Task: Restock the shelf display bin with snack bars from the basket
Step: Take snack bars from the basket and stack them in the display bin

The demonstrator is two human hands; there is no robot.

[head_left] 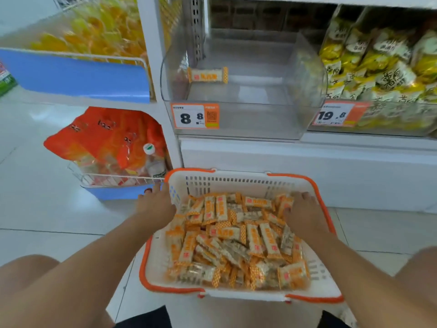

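Fingers of our right hand curl down into the snack bars at the basket far right corner; whether they pinch one we cannot tell. Left hand rests loosely on the left rim. Display bin above: one bar. Scoop several per trip.

L hand open; R hand prob. curled, palm down.
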